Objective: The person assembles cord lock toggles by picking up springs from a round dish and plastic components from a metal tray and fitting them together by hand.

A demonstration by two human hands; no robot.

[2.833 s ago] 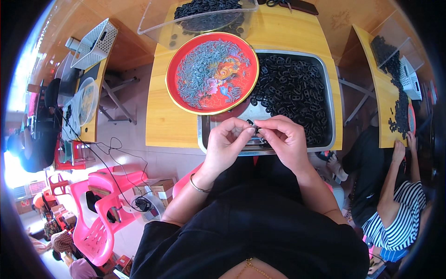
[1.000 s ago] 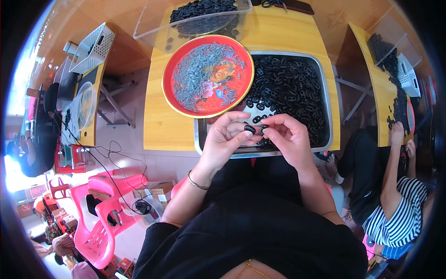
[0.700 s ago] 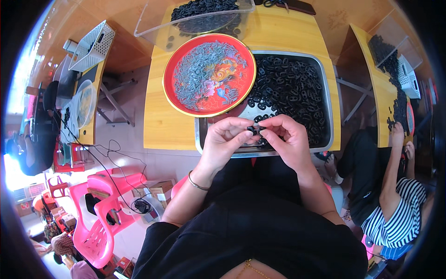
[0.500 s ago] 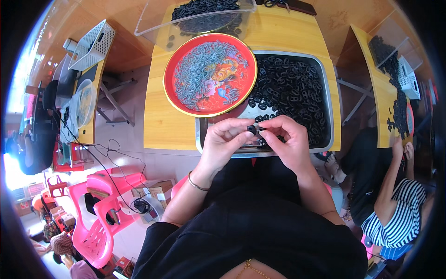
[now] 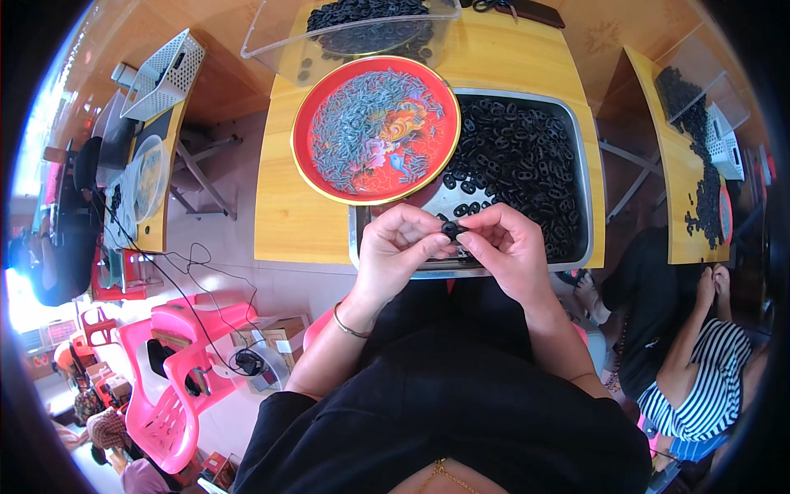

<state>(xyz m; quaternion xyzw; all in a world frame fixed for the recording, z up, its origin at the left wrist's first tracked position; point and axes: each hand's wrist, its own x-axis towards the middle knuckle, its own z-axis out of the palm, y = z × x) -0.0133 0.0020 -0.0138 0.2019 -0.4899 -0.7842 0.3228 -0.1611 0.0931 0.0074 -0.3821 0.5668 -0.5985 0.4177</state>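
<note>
A small black plastic part [image 5: 451, 230] is pinched between the fingertips of both hands, over the near edge of a metal tray. My left hand [image 5: 401, 247] grips it from the left with thumb and forefinger. From the other side, the thumb and forefinger of my right hand [image 5: 505, 249] close on it. Whether a pin sits in the part is hidden by the fingertips. The metal tray [image 5: 586, 214] holds many loose black oval pieces [image 5: 514, 156] with holes. Overlapping its left side is a round red tray [image 5: 303, 156] with many small grey metal pins [image 5: 354, 115].
Behind the red tray, a clear plastic bin [image 5: 263, 41] contains more black parts, and scissors [image 5: 494, 6] lie nearby on the yellow table [image 5: 296, 235]. A pink chair [image 5: 177, 412] and cables are at left. At right, a co-worker in a striped shirt [image 5: 699, 375] sits by another table.
My fingertips have come closer together around the black part, which has turned slightly. The co-worker's hands at right have moved a little lower.
</note>
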